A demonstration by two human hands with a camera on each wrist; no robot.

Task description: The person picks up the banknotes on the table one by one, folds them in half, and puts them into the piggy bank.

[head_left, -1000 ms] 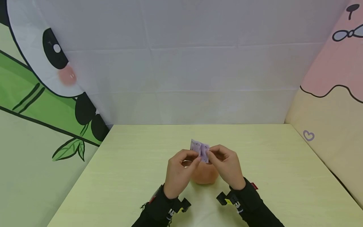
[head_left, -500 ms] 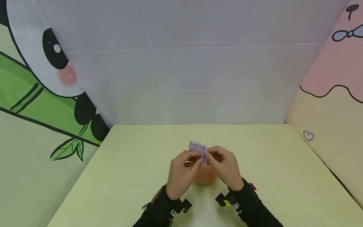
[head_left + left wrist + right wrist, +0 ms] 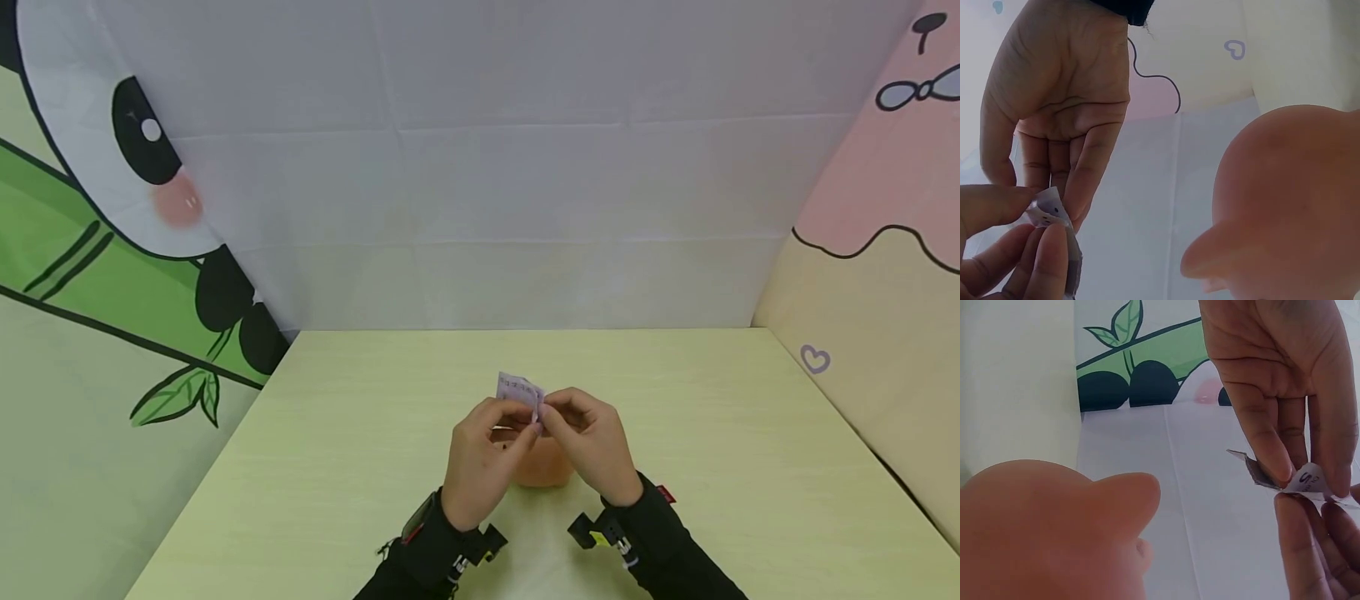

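Above table [image 3: 345, 467], both hands' [image 3: 480, 458] [image 3: 592, 450] grip pinching banknote [image 3: 519, 389]

Pale green table [image 3: 337, 467]; white sheet backdrop [image 3: 510, 183]; panda-bamboo panel [image 3: 90, 250] at left, pink-cream panel [image 3: 885, 250] at right.

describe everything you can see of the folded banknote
The folded banknote is small, pale purple paper with fine print and a "5" showing at one corner. It is creased into a compact, crumpled fold. The left hand and right hand pinch it between their fingertips, holding it in the air just above the pink piggy bank, clear of the table.
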